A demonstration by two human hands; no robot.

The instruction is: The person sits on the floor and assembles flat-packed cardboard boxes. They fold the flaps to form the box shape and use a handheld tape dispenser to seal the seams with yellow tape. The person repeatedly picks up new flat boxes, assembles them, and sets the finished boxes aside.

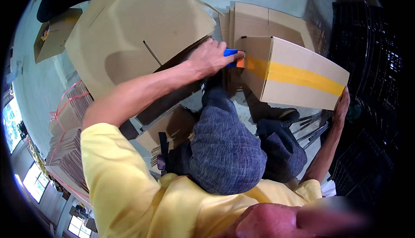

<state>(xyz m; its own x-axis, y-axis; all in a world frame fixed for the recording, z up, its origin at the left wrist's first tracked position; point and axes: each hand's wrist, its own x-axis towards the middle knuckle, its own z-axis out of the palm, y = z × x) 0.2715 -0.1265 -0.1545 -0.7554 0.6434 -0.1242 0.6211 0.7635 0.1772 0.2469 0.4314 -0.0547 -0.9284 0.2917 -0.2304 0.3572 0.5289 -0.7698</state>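
A cardboard box [298, 93] lies tilted in front of me on the right, with a band of yellow tape [307, 77] running along its side and round onto its left end. My left hand [208, 57] grips a blue and orange tape dispenser [231, 53], which meets the taped left end of the box. Part of the dispenser is hidden behind my fingers. My right hand [342, 104] holds the lower right corner of the box, its fingers partly out of sight behind the edge.
Large flat cardboard sheets [142, 26] are stacked at the far left. More flattened cardboard [276, 22] lies behind the box. Bundled cardboard [69, 147] tied with pink string stands at left. Black crates [363, 43] rise along the right. My bent knee [227, 147] is close below the box.
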